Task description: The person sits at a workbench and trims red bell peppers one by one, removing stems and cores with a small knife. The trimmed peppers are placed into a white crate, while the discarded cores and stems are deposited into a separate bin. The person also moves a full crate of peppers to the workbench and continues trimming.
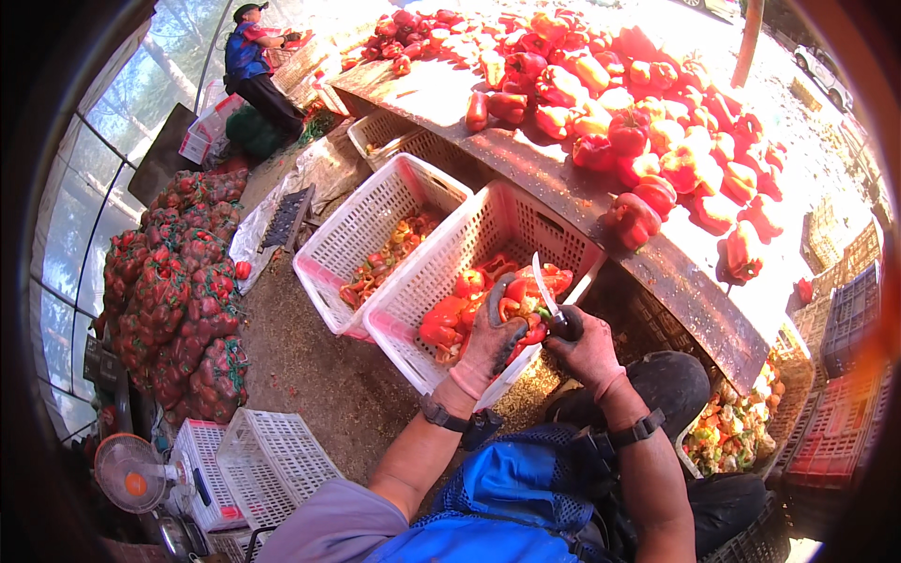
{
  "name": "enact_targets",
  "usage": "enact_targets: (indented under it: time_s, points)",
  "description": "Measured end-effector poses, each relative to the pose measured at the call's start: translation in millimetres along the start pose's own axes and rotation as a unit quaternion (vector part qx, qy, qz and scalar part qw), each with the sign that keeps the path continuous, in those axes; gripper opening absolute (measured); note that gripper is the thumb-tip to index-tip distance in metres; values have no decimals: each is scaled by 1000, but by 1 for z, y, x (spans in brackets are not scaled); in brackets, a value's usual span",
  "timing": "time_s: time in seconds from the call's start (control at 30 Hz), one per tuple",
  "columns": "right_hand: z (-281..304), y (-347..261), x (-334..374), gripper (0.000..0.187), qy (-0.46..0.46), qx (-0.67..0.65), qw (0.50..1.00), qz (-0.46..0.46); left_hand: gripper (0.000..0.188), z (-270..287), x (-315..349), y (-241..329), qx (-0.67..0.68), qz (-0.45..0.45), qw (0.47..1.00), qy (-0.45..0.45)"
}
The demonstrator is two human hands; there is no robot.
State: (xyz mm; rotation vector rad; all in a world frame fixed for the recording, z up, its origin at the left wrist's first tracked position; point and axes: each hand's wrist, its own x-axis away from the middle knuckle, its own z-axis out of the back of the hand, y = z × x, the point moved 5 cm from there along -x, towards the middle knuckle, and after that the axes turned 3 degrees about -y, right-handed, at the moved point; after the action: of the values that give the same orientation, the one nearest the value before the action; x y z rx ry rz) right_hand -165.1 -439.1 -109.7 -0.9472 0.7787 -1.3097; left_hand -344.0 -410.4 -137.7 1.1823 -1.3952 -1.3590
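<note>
My left hand [492,336], in a dark-palmed work glove, is closed on a cut red bell pepper [536,332] above a pale plastic crate [410,351]. My gloved right hand [586,349] grips a small knife [542,281] close beside that pepper, its curved blade pointing up and away from me. Below my hands, red pepper pieces [443,324] lie in the crate. The fingers partly hide the held pepper and the knife's handle.
A second crate [328,242] with pepper scraps adjoins on the left. Beyond stands a table [526,169] heaped with red peppers [629,131]. Net sacks of peppers [183,281] pile up at left, near a fan [129,472]. Another person [253,70] stands far left. A scrap-filled crate [796,413] is at right.
</note>
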Motion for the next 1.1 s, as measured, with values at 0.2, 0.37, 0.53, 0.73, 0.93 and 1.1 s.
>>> enact_targets:
  time_s: [0.2,0.37,0.53,0.73,0.93,1.1]
  points:
    - [1,0,-1,43,-9,-14,999,-30,66,1,-5,-3,8,40,999,19]
    - [-1,0,-2,39,-4,-9,1000,-8,53,4,-1,-36,146,176,973,18]
    - [-4,7,-4,37,-7,-3,1000,-10,46,-2,2,-70,431,188,878,-94]
    - [-5,9,-4,34,-2,-19,1000,-12,42,-8,8,-105,534,212,806,-142]
    - [-2,5,-5,33,5,4,1000,-27,36,-8,2,-100,428,189,873,-138]
    - [-3,5,-4,32,2,39,999,-34,25,-1,0,-48,-327,-109,933,-106]
